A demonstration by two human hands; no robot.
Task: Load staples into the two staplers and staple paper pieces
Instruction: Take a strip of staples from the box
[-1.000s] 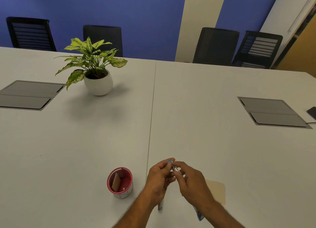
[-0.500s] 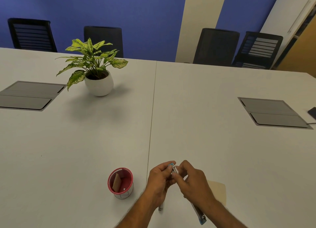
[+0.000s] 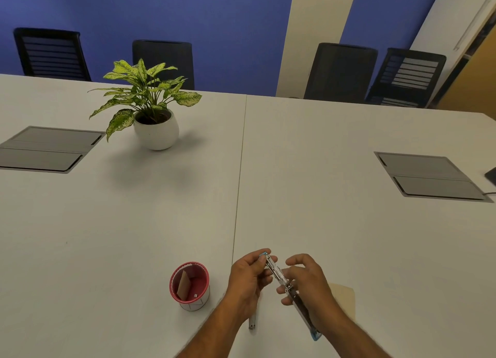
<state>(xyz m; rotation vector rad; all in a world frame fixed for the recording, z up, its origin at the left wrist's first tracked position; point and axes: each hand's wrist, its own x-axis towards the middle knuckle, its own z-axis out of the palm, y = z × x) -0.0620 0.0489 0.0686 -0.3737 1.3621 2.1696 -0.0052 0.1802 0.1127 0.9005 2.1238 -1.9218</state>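
A small stapler [image 3: 277, 273] with light-blue ends is swung open into one long line above the table's near edge. My left hand [image 3: 248, 278] pinches its far end. My right hand [image 3: 304, 280] holds the hinge area, fingers curled round it, and the lower half runs under my right wrist. A second stapler [image 3: 252, 321] lies on the table, mostly hidden by my left forearm. A cream paper piece [image 3: 345, 297] lies on the table behind my right hand.
A red mesh cup [image 3: 190, 285] with a brown card inside stands left of my hands. A potted plant [image 3: 153, 111] stands far left. Two grey cable flaps [image 3: 429, 176] are set into the white table [image 3: 308, 196]. Black chairs line the far side.
My hands have drawn apart and the stapler now lies swung open in a long line between them. My right hand slid down toward the hinge.
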